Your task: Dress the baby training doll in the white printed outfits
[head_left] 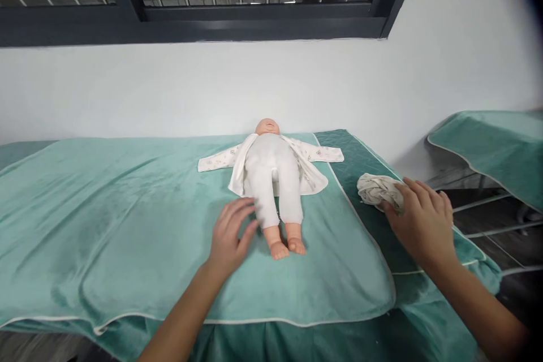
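Observation:
A baby doll [278, 181] lies on its back on the green blanket, feet toward me. It wears white trousers and a white printed top [314, 175], which is spread open with both sleeves stretched out sideways. Beside the doll's lower leg, on the left, is my left hand [231, 232], its fingers apart and nothing held; whether the fingertips touch the trouser leg I cannot tell. My right hand [424, 220] has its thumb and fingers around the near end of a crumpled, light-coloured cloth bundle [377, 189], which lies at the bed's right side. The fingers hide part of the bundle.
The green blanket [127, 226] covers the bed, with a darker green cover [339, 147] under it at right. A white wall [190, 90] and a dark window frame [254, 28] rise behind. Another green-covered surface [496, 147] stands right, across a gap with metal bars.

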`<state>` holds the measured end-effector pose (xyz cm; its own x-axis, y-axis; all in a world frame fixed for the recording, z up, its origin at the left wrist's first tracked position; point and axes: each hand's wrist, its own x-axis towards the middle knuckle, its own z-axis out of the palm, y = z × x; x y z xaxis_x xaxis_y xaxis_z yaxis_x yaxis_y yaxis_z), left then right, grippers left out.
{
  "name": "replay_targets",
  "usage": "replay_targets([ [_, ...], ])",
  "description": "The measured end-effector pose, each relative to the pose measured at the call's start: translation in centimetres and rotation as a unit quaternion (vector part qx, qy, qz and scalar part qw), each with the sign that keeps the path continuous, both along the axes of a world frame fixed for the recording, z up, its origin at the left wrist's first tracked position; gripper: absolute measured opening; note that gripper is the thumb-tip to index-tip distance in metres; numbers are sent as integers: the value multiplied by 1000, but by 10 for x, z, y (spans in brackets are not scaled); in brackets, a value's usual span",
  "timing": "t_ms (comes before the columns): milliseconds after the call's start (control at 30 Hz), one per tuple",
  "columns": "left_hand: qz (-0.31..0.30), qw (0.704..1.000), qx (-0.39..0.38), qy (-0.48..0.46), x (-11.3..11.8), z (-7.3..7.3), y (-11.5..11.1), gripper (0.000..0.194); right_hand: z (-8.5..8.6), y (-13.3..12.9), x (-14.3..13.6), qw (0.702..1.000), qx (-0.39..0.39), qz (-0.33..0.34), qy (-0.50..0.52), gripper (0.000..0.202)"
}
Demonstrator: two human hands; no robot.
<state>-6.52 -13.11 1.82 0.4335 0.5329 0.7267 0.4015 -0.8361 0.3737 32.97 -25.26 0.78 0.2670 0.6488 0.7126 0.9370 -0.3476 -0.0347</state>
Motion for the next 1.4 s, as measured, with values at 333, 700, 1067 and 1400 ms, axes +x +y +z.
replay_targets([
  [333,-75,976,-14,204,46,-4,-56,29,11,7,43,964,-211,-11,160,60],
  [700,-80,966,62,237,49,3,-28,21,80,3,13,817,-69,94,565,45],
  [1067,-69,973,-4,219,32,-15,-34,42,21,8,24,965,-177,192,29,44],
  [1400,-71,980,-119,146,38,-17,-39,37,43,30,-36,933,-256,250,-44,25],
])
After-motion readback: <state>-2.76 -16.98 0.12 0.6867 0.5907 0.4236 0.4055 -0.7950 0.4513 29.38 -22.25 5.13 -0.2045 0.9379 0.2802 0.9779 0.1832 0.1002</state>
